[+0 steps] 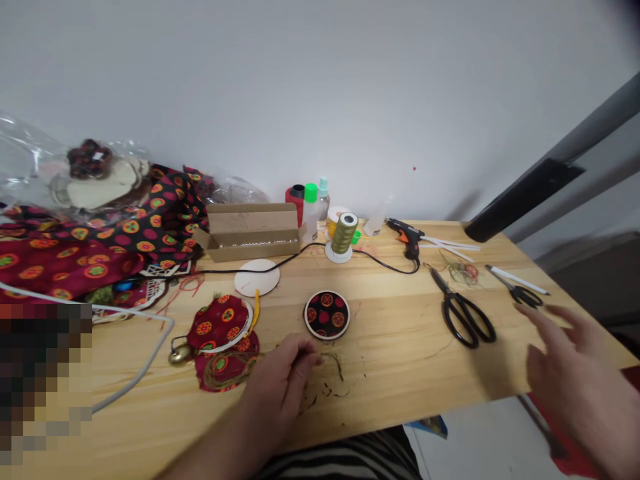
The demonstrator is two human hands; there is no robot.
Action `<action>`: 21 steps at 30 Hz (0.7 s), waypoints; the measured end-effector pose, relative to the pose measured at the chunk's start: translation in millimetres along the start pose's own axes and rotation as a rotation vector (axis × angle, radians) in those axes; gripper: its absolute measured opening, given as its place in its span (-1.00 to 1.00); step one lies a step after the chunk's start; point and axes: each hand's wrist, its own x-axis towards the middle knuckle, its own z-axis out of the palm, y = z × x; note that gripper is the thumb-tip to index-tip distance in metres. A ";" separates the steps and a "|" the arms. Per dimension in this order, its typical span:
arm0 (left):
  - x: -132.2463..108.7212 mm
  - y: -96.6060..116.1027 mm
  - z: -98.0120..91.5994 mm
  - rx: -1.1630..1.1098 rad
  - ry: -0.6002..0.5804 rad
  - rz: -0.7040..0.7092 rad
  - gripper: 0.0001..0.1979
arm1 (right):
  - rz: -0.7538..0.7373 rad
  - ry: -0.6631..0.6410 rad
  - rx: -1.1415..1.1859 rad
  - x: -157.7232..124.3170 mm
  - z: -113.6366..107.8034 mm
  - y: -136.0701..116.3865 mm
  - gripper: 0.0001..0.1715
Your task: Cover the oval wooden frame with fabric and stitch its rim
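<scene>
My left hand (283,377) rests low over the table, thumb and fingers pressed together; what they hold, if anything, is hidden. Olive thread (336,362) shows at its fingertips, and a looped bundle of similar thread (220,373) lies to its left. Just beyond is a round disc covered in black patterned fabric (327,315) with a pale rim. My right hand (575,373), blurred, hovers at the right with fingers apart and nothing in them. Nearest to it are small black-handled scissors (525,295); large black-handled scissors (465,317) lie further left.
Red patterned fabric pieces (220,323) lie left, with a brass bell (180,353). Behind stand an open cardboard box (253,243), an olive thread spool (345,235) and bottles (311,213). A glue gun (409,239) trails a black cord. Dark scraps (325,393) dot the table front.
</scene>
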 end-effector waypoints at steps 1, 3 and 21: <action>0.4 1.4 -1.8 -0.008 -0.010 -0.026 -0.85 | -0.010 -0.078 -0.003 -0.1 4.8 -17.6 -0.69; 0.7 6.3 -7.6 -0.030 -0.081 -0.048 -0.83 | -0.124 -0.131 0.189 -0.6 15.3 -56.0 -0.84; 0.4 29.3 -22.8 -0.067 -0.774 -0.117 -0.87 | -0.410 -0.478 0.517 14.9 74.1 -189.9 0.02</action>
